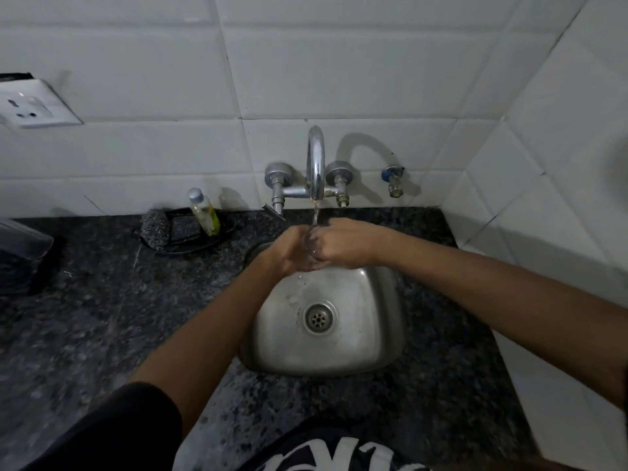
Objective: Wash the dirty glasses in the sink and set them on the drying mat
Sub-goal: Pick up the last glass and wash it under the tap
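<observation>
A dark speckled stone counter point(102, 334) runs beneath white wall tiles point(339, 79) and surrounds a small steel sink point(360, 334), its round drain point(318, 317) near the middle of the basin. Above the sink's far edge, a chrome tap point(315, 164) mounted on the wall sends a thin stream of water point(315, 215) straight down. Under that stream, over the far part of the sink, a person's left hand point(294, 253) and right hand point(343, 244) meet around a clear glass point(312, 246), which sits between the two palms with only a sliver of it showing. Both hands curl their fingers about the glass; how tightly each one grips cannot be told. To the left of the sink a dark tray point(183, 244) holds a steel scrubber point(154, 227) and a small bottle point(204, 212) with a silver cap. Farther left of the sink, a white socket plate point(34, 103) hangs on the wall.
</observation>
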